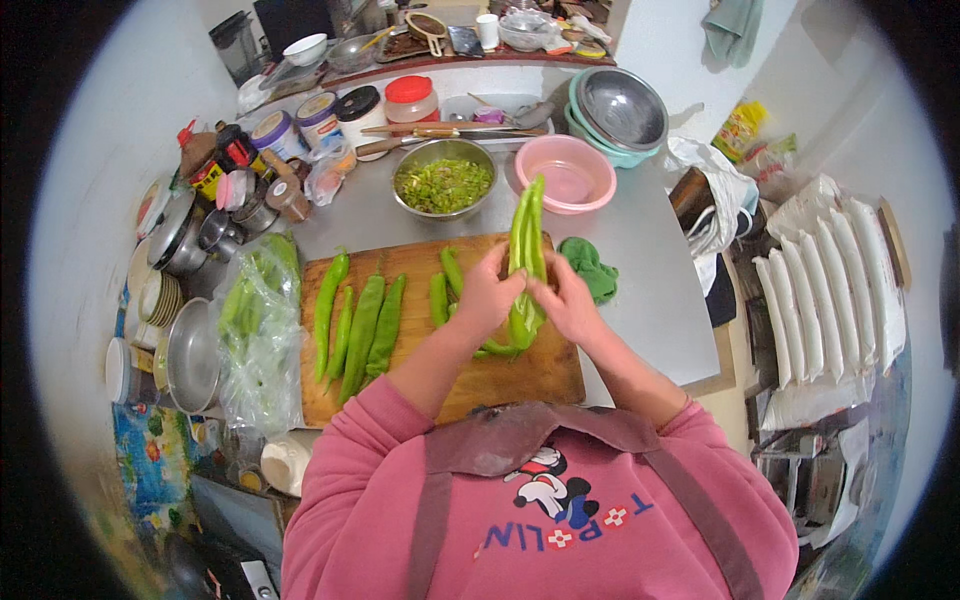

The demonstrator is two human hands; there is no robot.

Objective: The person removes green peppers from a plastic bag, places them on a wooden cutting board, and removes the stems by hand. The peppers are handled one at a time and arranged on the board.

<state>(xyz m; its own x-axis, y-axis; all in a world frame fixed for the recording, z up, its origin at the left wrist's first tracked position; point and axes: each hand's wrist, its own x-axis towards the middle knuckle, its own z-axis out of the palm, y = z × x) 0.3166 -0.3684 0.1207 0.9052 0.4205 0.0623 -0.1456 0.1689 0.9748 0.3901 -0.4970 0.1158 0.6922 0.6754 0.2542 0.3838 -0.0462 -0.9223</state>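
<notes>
My left hand (487, 289) and my right hand (564, 296) grip a long green pepper (526, 244) between them, held upright above the right part of a wooden cutting board (420, 401). The pepper looks split lengthwise. On the board's left side lie several whole green peppers (365, 330); more peppers (439, 298) lie beside and beneath my hands, partly hidden. Behind the board stands a steel bowl (444, 180) of chopped green pieces. A pink plastic basin (566, 174) is to its right, and a crumpled green cloth (589, 268) rests right of my hands.
A clear plastic bag of peppers (259, 322) touches the board's left side. Jars (361, 112), pans (193, 356) and stacked bowls (159, 298) crowd the left and back. Nested basins (622, 109) stand at the back right; white filled bags (825, 292) stand beyond the table's right edge.
</notes>
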